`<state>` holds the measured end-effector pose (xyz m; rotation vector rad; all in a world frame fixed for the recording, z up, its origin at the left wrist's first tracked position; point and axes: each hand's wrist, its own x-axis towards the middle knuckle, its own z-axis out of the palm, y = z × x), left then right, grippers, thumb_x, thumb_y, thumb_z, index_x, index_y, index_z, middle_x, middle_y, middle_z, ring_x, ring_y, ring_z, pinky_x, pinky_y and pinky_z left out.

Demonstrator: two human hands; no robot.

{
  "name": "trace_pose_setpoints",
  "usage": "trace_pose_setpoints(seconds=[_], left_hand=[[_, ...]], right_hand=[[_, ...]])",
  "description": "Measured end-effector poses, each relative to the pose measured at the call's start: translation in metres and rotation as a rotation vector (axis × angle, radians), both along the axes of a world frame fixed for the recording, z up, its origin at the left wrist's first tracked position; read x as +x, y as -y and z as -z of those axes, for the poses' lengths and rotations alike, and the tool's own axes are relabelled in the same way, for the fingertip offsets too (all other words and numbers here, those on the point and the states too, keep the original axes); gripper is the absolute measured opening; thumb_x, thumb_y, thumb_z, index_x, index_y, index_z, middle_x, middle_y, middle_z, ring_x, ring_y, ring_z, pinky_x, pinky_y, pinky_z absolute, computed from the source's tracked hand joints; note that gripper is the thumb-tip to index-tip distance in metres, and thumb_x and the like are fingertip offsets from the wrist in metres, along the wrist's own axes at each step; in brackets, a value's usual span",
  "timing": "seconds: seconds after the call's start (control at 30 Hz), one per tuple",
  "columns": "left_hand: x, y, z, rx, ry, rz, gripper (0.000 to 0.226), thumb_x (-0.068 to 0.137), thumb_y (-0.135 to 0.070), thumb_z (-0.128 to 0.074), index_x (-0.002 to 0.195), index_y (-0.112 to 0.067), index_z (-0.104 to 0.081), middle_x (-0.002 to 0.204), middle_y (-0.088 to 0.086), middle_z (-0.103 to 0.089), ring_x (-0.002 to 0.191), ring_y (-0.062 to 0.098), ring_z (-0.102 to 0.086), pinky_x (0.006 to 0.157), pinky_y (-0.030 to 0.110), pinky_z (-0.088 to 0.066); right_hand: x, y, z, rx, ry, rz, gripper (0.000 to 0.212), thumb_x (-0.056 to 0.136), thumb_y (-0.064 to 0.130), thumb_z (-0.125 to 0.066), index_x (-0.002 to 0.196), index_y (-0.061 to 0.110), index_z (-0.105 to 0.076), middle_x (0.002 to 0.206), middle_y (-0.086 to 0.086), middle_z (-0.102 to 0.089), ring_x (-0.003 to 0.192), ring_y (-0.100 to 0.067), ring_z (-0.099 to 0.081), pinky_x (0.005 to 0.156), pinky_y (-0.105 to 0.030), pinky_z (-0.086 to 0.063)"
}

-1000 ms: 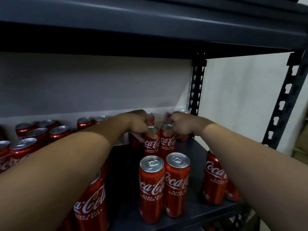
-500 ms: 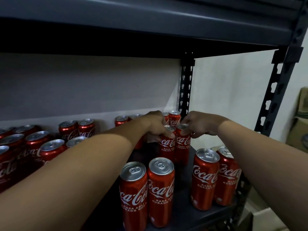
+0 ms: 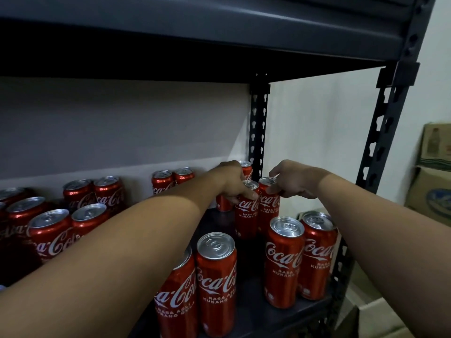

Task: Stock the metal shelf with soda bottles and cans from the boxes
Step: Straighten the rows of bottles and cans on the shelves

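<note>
While two red aluminium cans (image 3: 257,211) stood touching near the dark metal shelf (image 3: 256,298)'s right edge, the left hand (image 3: 233,182) and right hand (image 3: 291,182) each pinched one's rim.

Two cans (image 3: 256,211) set side by side far on the shelf (image 3: 268,311), four cans nearer, more cans massed left, boxes (image 3: 432,181) stacked far right.

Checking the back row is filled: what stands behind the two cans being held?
Behind the two held cans one more can shows by the rear post. The left hand covers whatever else stands there.
</note>
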<state>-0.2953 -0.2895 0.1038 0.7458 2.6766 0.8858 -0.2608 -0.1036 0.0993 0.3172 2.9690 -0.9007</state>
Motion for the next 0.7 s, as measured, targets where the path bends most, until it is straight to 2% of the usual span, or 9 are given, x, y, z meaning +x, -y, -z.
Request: trace_pose_setpoints(seconds=[0.07, 0.13, 0.43, 0.57, 0.7], left_hand=[[-0.001, -0.002, 0.000, -0.008, 0.005, -0.003, 0.049, 0.079, -0.027, -0.089, 0.116, -0.003, -0.068, 0.105, 0.012, -0.075, 0.092, 0.026, -0.077, 0.087, 0.041, -0.063], [-0.003, -0.002, 0.000, -0.017, 0.004, -0.004, 0.049, 0.079, -0.028, -0.089, 0.117, -0.003, -0.068, 0.105, 0.013, -0.075, 0.091, 0.027, -0.078, 0.087, 0.041, -0.063], [-0.012, 0.000, -0.001, -0.004, 0.061, 0.020, 0.047, 0.081, -0.033, -0.086, 0.115, -0.004, -0.071, 0.110, 0.010, -0.075, 0.094, 0.023, -0.077, 0.085, 0.038, -0.064], [-0.014, 0.001, 0.001, 0.010, 0.060, 0.016, 0.040, 0.081, -0.025, -0.087, 0.111, -0.003, -0.073, 0.109, 0.010, -0.075, 0.094, 0.022, -0.076, 0.084, 0.037, -0.064], [-0.012, 0.001, 0.001, 0.009, 0.044, 0.019, 0.040, 0.081, -0.025, -0.087, 0.112, -0.004, -0.072, 0.108, 0.010, -0.075, 0.093, 0.022, -0.077, 0.084, 0.037, -0.064]], right_hand=[[0.000, -0.002, 0.001, 0.005, -0.016, -0.008, 0.027, 0.086, 0.022, -0.080, 0.100, 0.000, -0.071, 0.101, -0.021, -0.075, 0.092, -0.036, -0.072, 0.084, -0.046, -0.060], [0.003, -0.001, 0.001, 0.010, -0.029, -0.017, 0.027, 0.086, 0.021, -0.080, 0.100, -0.001, -0.072, 0.098, -0.018, -0.076, 0.102, -0.039, -0.071, 0.090, -0.055, -0.058], [0.007, 0.000, 0.001, -0.054, -0.044, -0.011, 0.024, 0.086, 0.016, -0.081, 0.102, 0.001, -0.073, 0.095, -0.014, -0.077, 0.100, -0.037, -0.072, 0.089, -0.054, -0.059], [0.007, 0.000, 0.001, -0.059, -0.052, -0.010, 0.022, 0.085, 0.016, -0.081, 0.101, 0.002, -0.074, 0.094, -0.014, -0.077, 0.102, -0.040, -0.072, 0.088, -0.057, -0.059], [0.007, 0.000, 0.002, -0.051, -0.059, -0.008, 0.020, 0.086, 0.016, -0.080, 0.101, 0.005, -0.074, 0.094, -0.011, -0.077, 0.096, -0.035, -0.073, 0.088, -0.054, -0.060]])
